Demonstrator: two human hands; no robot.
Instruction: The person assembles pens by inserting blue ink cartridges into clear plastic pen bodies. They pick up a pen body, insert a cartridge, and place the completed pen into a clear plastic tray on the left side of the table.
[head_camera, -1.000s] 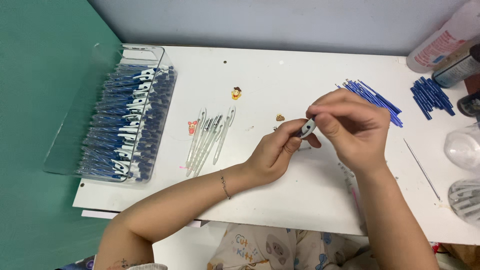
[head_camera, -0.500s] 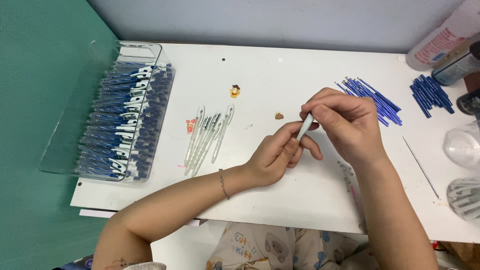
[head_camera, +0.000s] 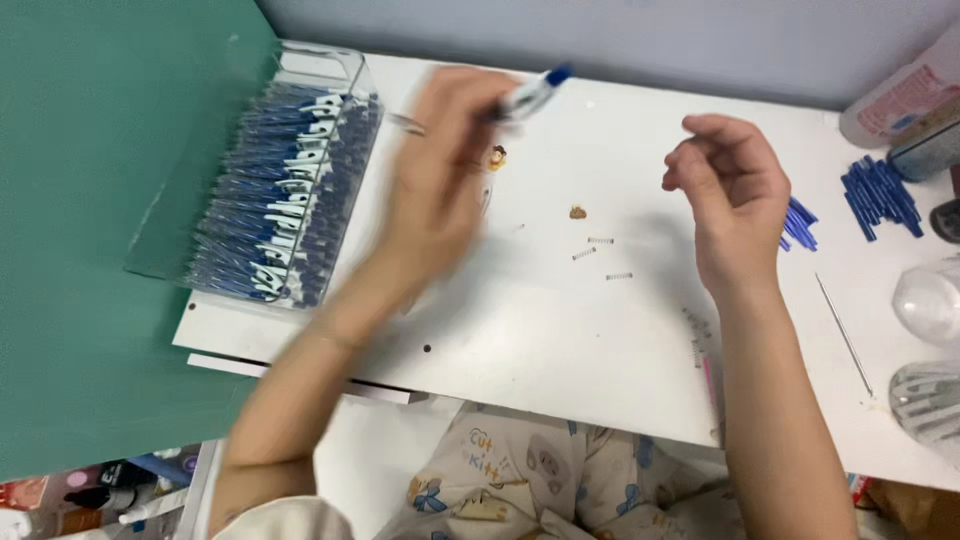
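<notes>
My left hand (head_camera: 440, 190) grips a pen (head_camera: 530, 95) at eleven o'clock, right hand (head_camera: 730, 195) empty and half-curled (fingers loose); moving fast, I may miss the tray (head_camera: 345, 75).

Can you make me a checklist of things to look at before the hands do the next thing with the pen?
1. Left hand has a hold on the pen: ok, though the hand is blurred.
2. Right hand is free: ok, it looks empty, fingers loosely curled above the table.
3. Clear tray has room: cannot tell, it already holds many blue pens.
4. Pen is fully put together: cannot tell, only its blue tip and pale barrel show.
5. Small springs lie within reach on the white table: ok.
6. Blue refills are at hand: ok, piled to the right.
</notes>
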